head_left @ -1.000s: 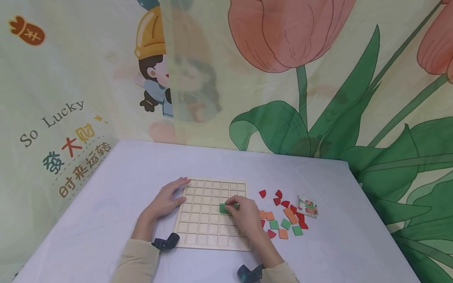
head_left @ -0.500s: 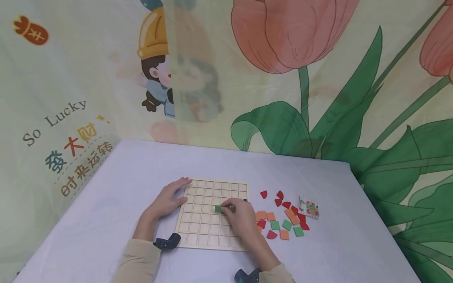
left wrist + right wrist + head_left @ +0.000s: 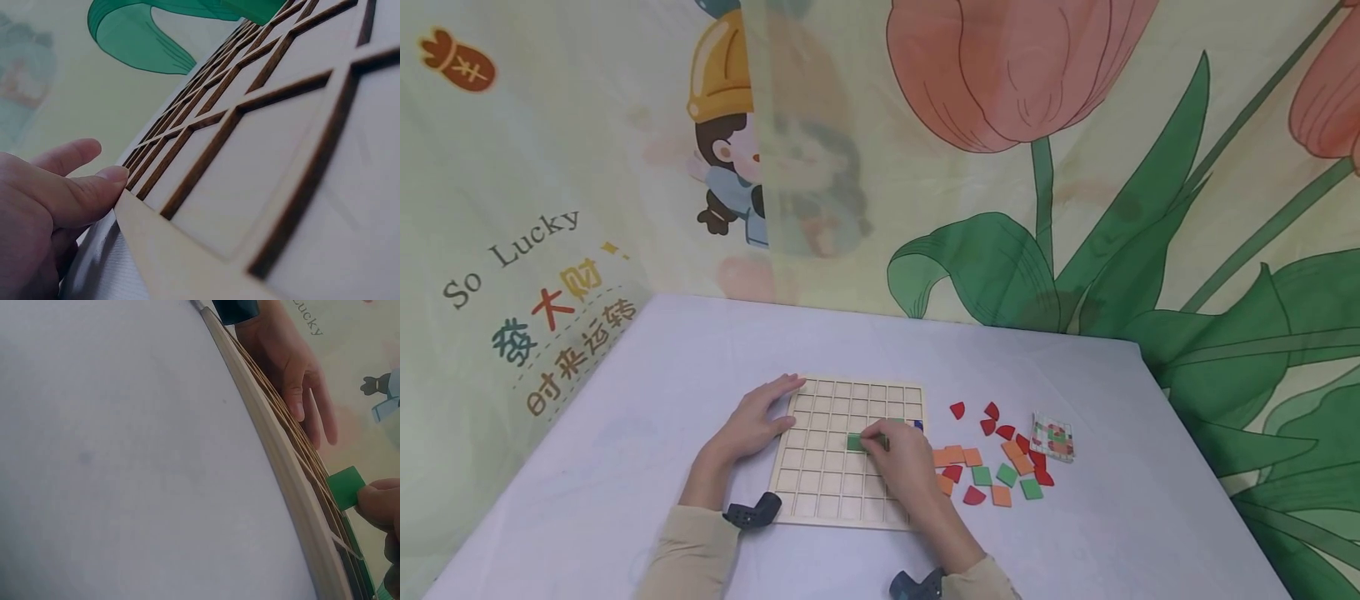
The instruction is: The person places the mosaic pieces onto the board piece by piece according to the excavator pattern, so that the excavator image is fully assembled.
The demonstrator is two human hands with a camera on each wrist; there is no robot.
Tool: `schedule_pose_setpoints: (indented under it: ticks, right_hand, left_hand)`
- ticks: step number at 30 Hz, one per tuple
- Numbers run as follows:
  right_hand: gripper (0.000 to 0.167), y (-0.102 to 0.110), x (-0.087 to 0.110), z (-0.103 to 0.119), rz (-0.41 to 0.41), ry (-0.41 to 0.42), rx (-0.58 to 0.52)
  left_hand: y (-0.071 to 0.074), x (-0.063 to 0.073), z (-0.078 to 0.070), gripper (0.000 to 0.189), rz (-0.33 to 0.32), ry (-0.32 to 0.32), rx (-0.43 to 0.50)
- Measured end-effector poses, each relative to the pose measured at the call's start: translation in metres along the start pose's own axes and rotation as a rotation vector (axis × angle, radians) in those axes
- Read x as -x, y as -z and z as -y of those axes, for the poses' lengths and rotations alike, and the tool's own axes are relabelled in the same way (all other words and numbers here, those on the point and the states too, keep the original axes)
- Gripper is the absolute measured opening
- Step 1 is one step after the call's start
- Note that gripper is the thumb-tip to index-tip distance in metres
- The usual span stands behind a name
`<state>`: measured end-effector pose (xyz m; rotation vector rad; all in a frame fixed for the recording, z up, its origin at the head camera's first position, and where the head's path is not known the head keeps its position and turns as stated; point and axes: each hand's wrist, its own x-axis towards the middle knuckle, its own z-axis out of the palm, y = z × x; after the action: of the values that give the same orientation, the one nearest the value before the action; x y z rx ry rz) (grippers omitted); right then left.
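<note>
A wooden grid board (image 3: 808, 482) lies on the table. My right hand (image 3: 904, 463) is over its right half and pinches a green square tile (image 3: 855, 442) between thumb and fingers. The right wrist view shows that green tile (image 3: 345, 487) tilted up above the grid. At the board's left edge rests my left hand (image 3: 754, 423), fingers extended; in the left wrist view its thumb (image 3: 112, 175) touches the rim. Behind the right hand, a bit of green (image 3: 897, 421) and a blue piece (image 3: 918, 426) show on the board, partly hidden.
Right of the board lie loose pieces: red quarter-circles (image 3: 973, 495), orange squares (image 3: 1002, 496) and green squares (image 3: 1032, 489). A small patterned card (image 3: 1052, 437) sits beyond them. A printed curtain (image 3: 820, 275) hangs behind the table.
My right hand has shifted left across the board with the green tile in its pinch. The blue piece at the right edge has come into view. My left hand has stayed put.
</note>
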<state>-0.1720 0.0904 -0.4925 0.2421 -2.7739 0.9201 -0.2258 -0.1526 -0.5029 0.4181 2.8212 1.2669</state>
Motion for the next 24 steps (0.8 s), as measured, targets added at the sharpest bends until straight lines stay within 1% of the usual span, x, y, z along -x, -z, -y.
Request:
schedule_pose_setpoints:
  ticks: [3, 7, 12, 15, 18, 20, 22, 24]
  right_hand:
    - [0.01, 0.0, 0.001, 0.001, -0.012, 0.022, 0.023]
    - [0.011, -0.002, 0.001, 0.0, -0.02, 0.049, 0.096]
    - [0.015, -0.003, 0.0, -0.002, 0.003, 0.093, 0.222]
    - [0.017, -0.003, 0.0, -0.003, 0.02, 0.115, 0.276]
    - [0.019, -0.001, 0.0, -0.003, 0.044, 0.12, 0.281]
    - [0.019, 0.005, -0.001, -0.003, 0.078, 0.109, 0.251]
    - [0.02, 0.015, -0.003, -0.005, 0.136, 0.085, 0.203]
    - [0.022, 0.029, -0.007, -0.012, 0.2, 0.051, 0.16]
  left_hand:
    - [0.0, 0.0, 0.0, 0.061, -0.002, -0.001, -0.001]
    - [0.0, 0.001, -0.001, 0.061, -0.004, -0.003, -0.005]
    - [0.001, 0.0, -0.001, 0.061, -0.001, -0.006, -0.009]
    - [0.0, -0.001, -0.001, 0.062, 0.001, -0.001, -0.011]
    - [0.0, -0.001, 0.0, 0.062, 0.002, 0.01, -0.007]
    - [0.0, -0.001, 0.0, 0.062, 0.001, 0.014, -0.016]
    - [0.0, -0.002, 0.001, 0.062, -0.002, 0.02, -0.015]
    - [0.0, -0.001, 0.001, 0.062, -0.004, 0.025, -0.014]
